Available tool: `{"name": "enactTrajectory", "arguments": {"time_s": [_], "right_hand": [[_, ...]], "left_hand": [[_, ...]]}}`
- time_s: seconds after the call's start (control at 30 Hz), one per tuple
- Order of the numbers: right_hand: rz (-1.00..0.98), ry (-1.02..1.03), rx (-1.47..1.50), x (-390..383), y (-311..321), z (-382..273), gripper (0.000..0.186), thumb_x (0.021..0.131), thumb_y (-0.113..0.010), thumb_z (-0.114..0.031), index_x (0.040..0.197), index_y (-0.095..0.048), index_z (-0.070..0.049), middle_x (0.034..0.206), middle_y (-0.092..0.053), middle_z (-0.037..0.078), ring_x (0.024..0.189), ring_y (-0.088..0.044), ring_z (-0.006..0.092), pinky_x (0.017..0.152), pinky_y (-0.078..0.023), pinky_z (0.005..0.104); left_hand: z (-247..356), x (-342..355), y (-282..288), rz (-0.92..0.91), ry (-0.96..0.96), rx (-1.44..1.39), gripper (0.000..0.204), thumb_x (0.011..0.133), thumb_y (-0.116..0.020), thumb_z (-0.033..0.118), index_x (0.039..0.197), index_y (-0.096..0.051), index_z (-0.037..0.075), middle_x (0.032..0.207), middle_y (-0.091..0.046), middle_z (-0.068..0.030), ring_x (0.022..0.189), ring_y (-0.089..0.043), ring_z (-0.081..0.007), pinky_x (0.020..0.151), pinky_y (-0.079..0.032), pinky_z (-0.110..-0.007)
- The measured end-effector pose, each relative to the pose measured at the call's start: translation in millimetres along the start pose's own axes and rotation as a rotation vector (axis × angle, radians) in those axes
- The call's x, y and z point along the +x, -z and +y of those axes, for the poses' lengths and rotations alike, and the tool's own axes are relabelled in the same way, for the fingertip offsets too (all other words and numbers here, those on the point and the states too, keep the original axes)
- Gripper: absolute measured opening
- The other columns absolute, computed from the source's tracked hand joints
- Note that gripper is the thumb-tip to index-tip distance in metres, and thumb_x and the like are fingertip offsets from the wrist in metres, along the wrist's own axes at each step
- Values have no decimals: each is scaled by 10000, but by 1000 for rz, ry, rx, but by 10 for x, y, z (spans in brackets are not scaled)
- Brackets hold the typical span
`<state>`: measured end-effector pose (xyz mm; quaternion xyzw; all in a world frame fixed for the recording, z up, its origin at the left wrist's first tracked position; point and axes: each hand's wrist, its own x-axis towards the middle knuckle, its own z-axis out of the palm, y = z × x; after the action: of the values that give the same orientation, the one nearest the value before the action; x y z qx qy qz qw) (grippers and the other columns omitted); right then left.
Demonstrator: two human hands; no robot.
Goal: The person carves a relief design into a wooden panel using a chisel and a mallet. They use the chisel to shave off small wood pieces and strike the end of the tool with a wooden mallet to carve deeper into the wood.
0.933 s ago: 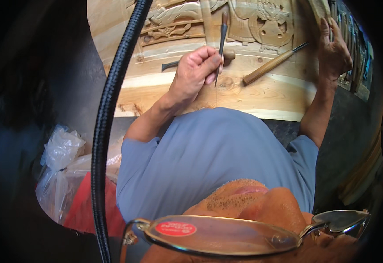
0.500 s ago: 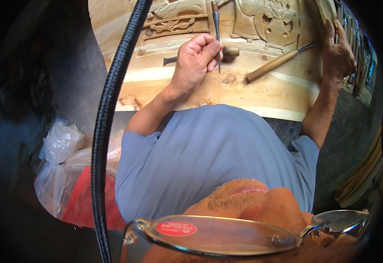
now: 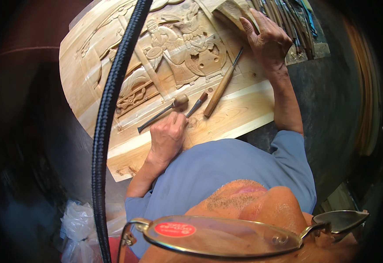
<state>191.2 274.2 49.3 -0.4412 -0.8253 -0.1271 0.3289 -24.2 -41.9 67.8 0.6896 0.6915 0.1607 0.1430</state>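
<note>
My left hand [image 3: 167,138] is closed on the end of a slim chisel [image 3: 196,105] lying low along the carved wooden board [image 3: 226,125]. A round-handled chisel [image 3: 156,118] lies just beyond that hand, and a longer wooden-handled gouge [image 3: 217,92] rests to the right of it. At the upper right, my right hand [image 3: 266,44] grips a pale wooden block [image 3: 228,13], its thumb along the near side. The board shows raised carved figures and frames.
A row of many chisels and gouges [image 3: 299,30] lies beyond my right hand. A black braided cable [image 3: 106,131] crosses the left of the view. A clear plastic bag [image 3: 77,223] sits at lower left, and long wooden pieces [image 3: 362,87] stand at far right.
My left hand has come down with the slim chisel, which was upright in the picture and now lies slanted at board level. The view has turned, showing more of the carving.
</note>
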Motion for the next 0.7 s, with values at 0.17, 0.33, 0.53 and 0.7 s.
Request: {"name": "enactTrajectory", "arguments": {"time_s": [0.17, 0.33, 0.53, 0.7], "right_hand": [[-134, -234, -105, 300, 643, 33, 291, 911, -786, -196, 1188, -805, -108, 1048, -798, 158, 887, -792, 311, 768, -620, 415], [69, -56, -135, 125, 658, 644, 308, 987, -774, -430, 1222, -823, -238, 970, -833, 46, 847, -808, 224, 708, -611, 348], [-2, -53, 49, -46, 599, 73, 237, 954, -822, -315, 1162, -835, -202, 894, -819, 24, 798, -795, 226, 694, -597, 331], [-45, -40, 107, -121, 365, -4, 238, 946, -829, -310, 1162, -839, -210, 901, -823, 34, 797, -802, 216, 677, -607, 325]], "left_hand": [[14, 28, 42, -16, -30, 52, 209, 911, -795, 205, 866, -625, 92, 785, -590, -61, 685, -657, -240, 580, -509, -392], [9, 42, 182, 61, 41, 38, 161, 907, -798, 180, 978, -689, 87, 843, -634, -68, 729, -679, -264, 606, -520, -403], [-332, -63, 319, 94, 137, 82, 213, 881, -824, 179, 1029, -701, 87, 938, -651, -61, 760, -690, -267, 633, -537, -397], [-491, -199, 268, 105, 144, 88, 220, 881, -834, 197, 1035, -718, 90, 951, -683, -55, 772, -706, -263, 635, -540, -392]]}}
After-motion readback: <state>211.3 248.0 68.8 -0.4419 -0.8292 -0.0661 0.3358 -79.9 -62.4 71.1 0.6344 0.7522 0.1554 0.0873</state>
